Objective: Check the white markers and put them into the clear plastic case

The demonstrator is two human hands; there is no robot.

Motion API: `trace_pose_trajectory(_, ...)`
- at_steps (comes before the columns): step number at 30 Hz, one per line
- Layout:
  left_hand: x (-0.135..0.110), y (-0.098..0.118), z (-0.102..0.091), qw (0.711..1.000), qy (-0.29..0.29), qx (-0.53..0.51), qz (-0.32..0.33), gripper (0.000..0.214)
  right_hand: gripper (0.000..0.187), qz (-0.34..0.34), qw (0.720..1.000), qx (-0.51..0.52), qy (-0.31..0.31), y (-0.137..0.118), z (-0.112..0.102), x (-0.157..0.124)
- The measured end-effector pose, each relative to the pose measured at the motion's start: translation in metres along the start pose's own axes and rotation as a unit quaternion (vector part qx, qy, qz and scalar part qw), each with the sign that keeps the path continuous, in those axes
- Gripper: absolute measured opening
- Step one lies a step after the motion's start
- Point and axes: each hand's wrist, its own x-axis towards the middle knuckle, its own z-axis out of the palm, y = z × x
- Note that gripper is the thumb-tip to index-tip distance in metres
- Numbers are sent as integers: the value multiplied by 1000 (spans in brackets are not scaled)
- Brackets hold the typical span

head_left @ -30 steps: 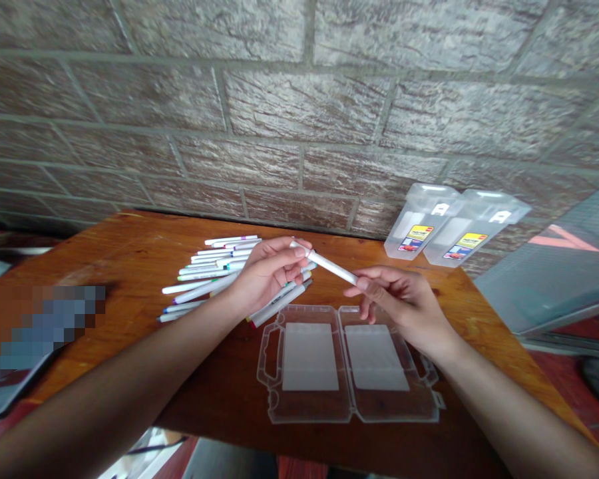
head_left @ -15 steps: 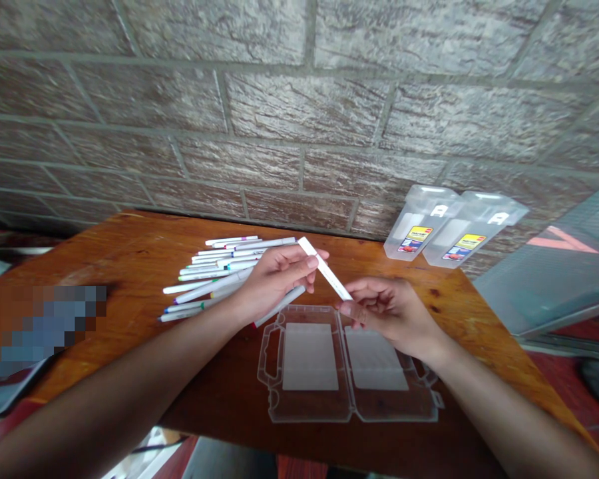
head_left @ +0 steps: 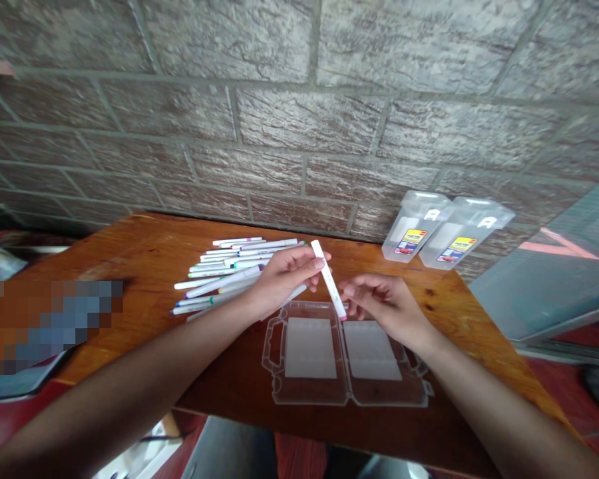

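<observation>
My left hand (head_left: 284, 276) pinches a white marker (head_left: 329, 280) near its upper end; the marker slants down to the right, its pink lower tip just over the open clear plastic case (head_left: 347, 396). Beside that tip is my right hand (head_left: 379, 306), fingers curled loosely, touching or almost touching the marker. A pile of several white markers (head_left: 229, 269) with coloured caps lies on the wooden table (head_left: 144, 249) behind my left hand. The case lies flat with both halves open, a white insert in each half.
Two closed clear marker cases (head_left: 444, 229) with yellow labels lean against the brick wall at the back right. A grey panel (head_left: 554, 286) stands to the right of the table. A blurred-out patch covers the table's left edge.
The marker has swung from nearly level to steeply slanted, its lower tip dropping toward the case. My right hand has slid off its end and sits beside the tip. The view shifted slightly.
</observation>
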Motion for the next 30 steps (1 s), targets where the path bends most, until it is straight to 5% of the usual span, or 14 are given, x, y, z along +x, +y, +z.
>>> trace_pose_trajectory(7,-4,5,21,988,-72,110,76,28,23,-51,998,22,-20,3,7,-1)
trace_pose_trajectory(15,-12,4,22,924,-87,283,241,40,14,-205,975,9,84,-2,12,-6)
trace_pose_trajectory(19,-13,2,21,898,-92,341,262,29,13,-245,964,-29,98,-5,14,-10)
trace_pose_trajectory(30,-14,-3,16,849,-87,372,365,14,40,-373,916,-126,70,-9,12,-13)
